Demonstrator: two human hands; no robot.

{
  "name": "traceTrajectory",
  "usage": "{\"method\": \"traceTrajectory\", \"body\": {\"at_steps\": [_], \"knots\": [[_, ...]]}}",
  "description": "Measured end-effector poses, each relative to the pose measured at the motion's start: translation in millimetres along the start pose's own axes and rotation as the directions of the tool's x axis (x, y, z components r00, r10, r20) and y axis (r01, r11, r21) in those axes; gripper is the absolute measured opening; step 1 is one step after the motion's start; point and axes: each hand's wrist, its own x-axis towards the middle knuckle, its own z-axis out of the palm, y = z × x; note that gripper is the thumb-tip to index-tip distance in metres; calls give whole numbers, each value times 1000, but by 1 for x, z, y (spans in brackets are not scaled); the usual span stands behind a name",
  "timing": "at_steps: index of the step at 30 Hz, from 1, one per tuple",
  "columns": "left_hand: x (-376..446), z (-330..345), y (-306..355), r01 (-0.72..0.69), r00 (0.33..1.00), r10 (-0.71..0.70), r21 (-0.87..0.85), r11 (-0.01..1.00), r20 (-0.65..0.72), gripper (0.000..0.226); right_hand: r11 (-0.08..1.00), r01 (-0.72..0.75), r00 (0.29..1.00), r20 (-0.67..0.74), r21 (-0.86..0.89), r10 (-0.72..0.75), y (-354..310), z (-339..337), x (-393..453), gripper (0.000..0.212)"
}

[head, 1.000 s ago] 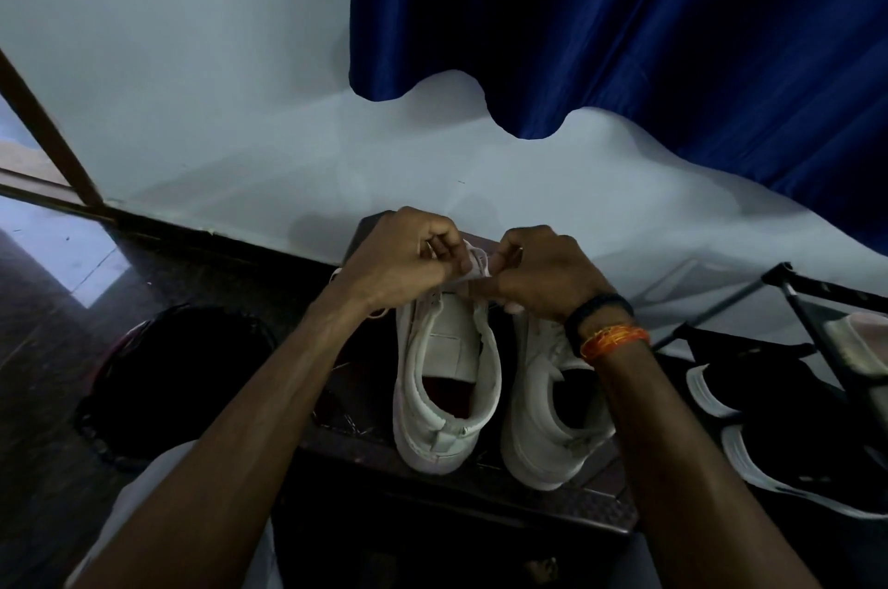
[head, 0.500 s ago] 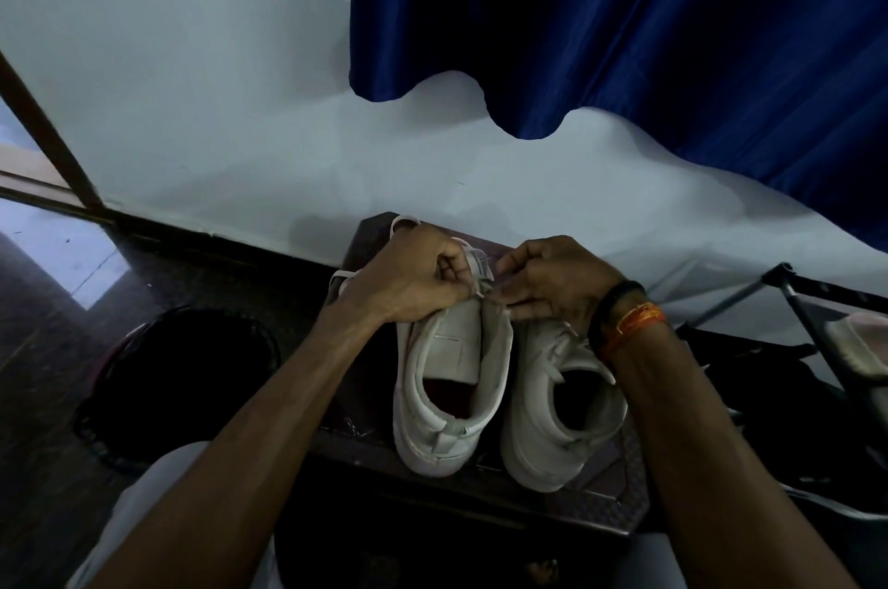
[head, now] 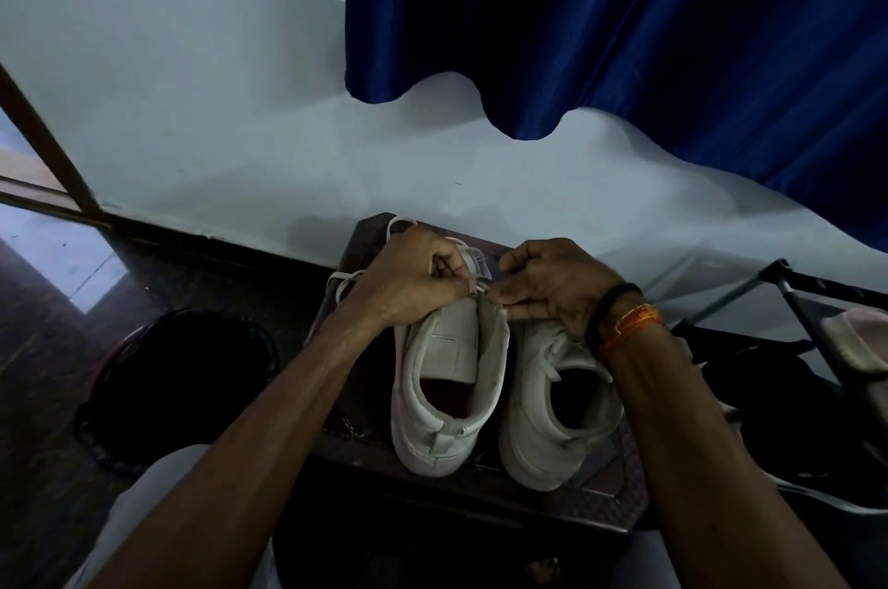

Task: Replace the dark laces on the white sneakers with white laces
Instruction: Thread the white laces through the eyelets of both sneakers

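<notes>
Left grip: our left hand (head: 413, 278) pinches the white lace (head: 473, 286), fingers curled.
Right grip: our right hand (head: 552, 283) pinches the same lace.
Sneakers: left sneaker (head: 447, 377) beside right sneaker (head: 552, 401) on the dark worktop (head: 600, 499).

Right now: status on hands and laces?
Left hand and right hand both pinching white lace at left sneaker eyelets. Nothing obstructing.

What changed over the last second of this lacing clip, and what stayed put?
Little changed. Both hands drew slightly apart: the left hand and right hand still pinch the white lace at the left sneaker, with more lace looped behind the left hand. The right sneaker stayed beside it on the stool.
</notes>
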Motion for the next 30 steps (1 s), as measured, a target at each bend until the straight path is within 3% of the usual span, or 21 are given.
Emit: {"method": "traceTrajectory", "body": {"at_steps": [6, 13, 20, 23, 27, 30], "knots": [[-1, 0, -2, -18, 999, 19, -28, 999, 27, 7, 1000, 19, 1000, -13, 1, -19, 1, 0, 0, 23], [0, 4, 0, -60, 998, 61, 64, 996, -16, 15, 998, 56, 998, 7, 27, -56, 4, -1, -3, 21], [2, 4, -4, -113, 994, 113, 39, 993, 2, 6, 996, 78, 997, 21, 47, -79, 9, -4, 0, 13], [4, 6, -5, -126, 992, 127, 56, 990, -14, 9, 980, 141, 990, 8, -142, -141, 12, -5, 6, 17], [4, 6, -4, -122, 992, 123, 34, 992, -24, 12, 789, 225, 957, -24, -572, -290, 11, -4, 10, 23], [3, 5, -4, -124, 992, 124, 24, 992, -23, 12, 694, 276, 930, 3, -665, -367, 12, -3, 8, 15]]}}
